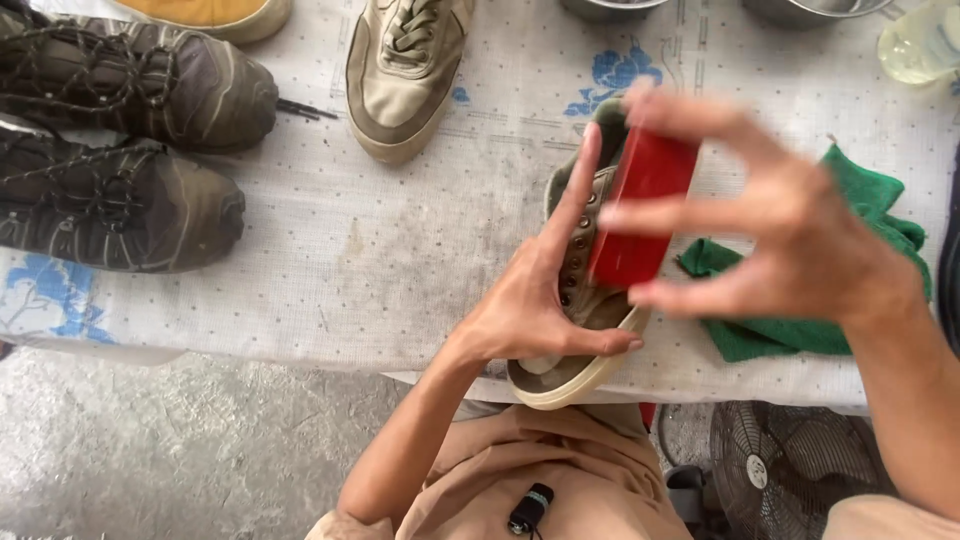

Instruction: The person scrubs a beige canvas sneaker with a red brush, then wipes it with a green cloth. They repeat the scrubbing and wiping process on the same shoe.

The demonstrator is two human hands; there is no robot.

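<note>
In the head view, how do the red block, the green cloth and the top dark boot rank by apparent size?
1. Top dark boot
2. Green cloth, partly hidden by the right hand
3. Red block, which looks enlarged by nearness

shoe (585, 330) on table (400, 270) | cloth (800, 320) right | boots (120, 140) left

The left hand (530, 300) is flat, fingers pointing to one o'clock. The right hand (780, 230) spreads its fingers toward nine o'clock.

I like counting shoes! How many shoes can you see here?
5. Two dark laced shoes lie at the left, a yellow-toed one and a beige one sit at the top edge, and one olive shoe is in the left hand. More may lie out of view.
</note>
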